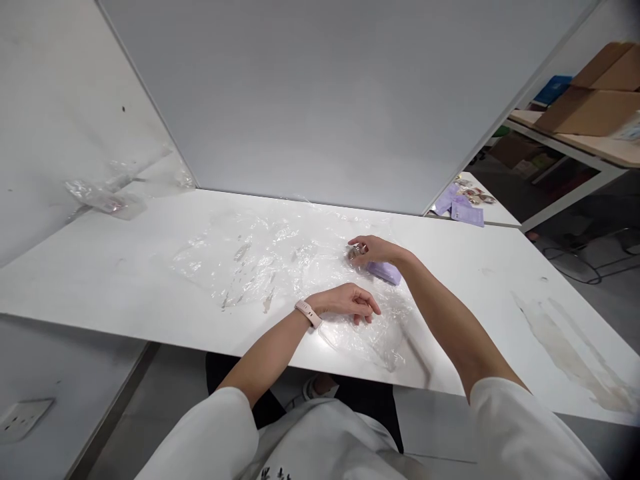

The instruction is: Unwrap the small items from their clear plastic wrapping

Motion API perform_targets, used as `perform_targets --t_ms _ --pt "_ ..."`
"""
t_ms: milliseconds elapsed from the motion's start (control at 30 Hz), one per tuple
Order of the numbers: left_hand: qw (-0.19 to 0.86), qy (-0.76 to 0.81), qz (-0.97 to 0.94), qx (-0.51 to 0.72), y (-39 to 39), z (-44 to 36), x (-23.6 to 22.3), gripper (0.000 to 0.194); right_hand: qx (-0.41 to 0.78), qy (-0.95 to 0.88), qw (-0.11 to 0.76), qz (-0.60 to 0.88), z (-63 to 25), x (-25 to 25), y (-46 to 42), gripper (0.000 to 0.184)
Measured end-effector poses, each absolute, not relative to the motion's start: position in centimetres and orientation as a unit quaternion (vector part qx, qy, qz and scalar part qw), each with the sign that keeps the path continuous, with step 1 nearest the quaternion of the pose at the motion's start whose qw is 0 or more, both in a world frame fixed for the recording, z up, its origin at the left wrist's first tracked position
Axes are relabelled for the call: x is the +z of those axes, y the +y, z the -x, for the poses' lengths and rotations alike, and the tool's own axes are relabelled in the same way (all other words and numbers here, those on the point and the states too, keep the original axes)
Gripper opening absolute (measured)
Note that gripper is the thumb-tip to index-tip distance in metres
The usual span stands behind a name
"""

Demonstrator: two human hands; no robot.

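Note:
A large sheet of clear crinkled plastic (260, 260) lies spread on the white table (100, 267). My left hand (350, 301), with a pink wristband, rests on the plastic's near right part, fingers curled loosely downward. My right hand (375, 251) is farther back, its fingers pinched on a small shiny item (354, 254) that I cannot make out. A purple packet (385, 272) lies under that hand, on the plastic.
More crumpled clear plastic (107, 197) sits at the far left by the white partition. Purple packets and small items (465, 203) lie on a neighbouring table at the right. Cardboard boxes (595, 93) stand on a far bench. A stain (565, 347) marks the table's right side.

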State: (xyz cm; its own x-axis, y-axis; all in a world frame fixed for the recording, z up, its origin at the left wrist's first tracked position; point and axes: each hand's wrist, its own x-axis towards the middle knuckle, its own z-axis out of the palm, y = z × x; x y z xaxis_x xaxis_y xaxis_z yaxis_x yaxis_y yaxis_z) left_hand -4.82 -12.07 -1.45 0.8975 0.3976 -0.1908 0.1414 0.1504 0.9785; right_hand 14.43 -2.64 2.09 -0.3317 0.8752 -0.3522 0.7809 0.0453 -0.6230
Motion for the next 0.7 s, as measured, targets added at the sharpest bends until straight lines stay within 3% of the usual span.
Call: perform_targets --t_ms 100,233,367,467,533,700 --pt "0.715 0.226 -0.654 0.101 -12.2 4.9 -1.0 0.029 0.313 -0.754 -0.011 0.578 -14.0 3.2 -2.2 0.064" --pt "0.649 0.304 -0.679 0.162 -12.3 4.8 -0.6 0.023 0.317 -0.766 -0.019 0.559 -14.0 3.9 -2.7 0.049" --pt "0.51 0.387 -0.736 0.22 -12.0 4.4 -1.5 0.025 0.411 -0.745 0.025 0.525 -16.2 3.9 -3.1 0.048" --pt "0.388 0.429 -0.784 0.227 -11.8 4.2 -2.4 0.041 0.424 -0.726 0.018 0.541 -19.1 4.1 -2.7 0.053" --pt "0.34 0.455 -0.795 0.211 -11.7 4.2 -2.6 0.045 0.401 -0.725 -0.014 0.559 -20.9 4.5 -2.2 0.05" --pt "0.261 0.537 -0.788 0.15 -11.6 4.4 -2.5 0.035 0.378 -0.729 -0.12 0.557 -23.9 5.2 -1.0 0.044"
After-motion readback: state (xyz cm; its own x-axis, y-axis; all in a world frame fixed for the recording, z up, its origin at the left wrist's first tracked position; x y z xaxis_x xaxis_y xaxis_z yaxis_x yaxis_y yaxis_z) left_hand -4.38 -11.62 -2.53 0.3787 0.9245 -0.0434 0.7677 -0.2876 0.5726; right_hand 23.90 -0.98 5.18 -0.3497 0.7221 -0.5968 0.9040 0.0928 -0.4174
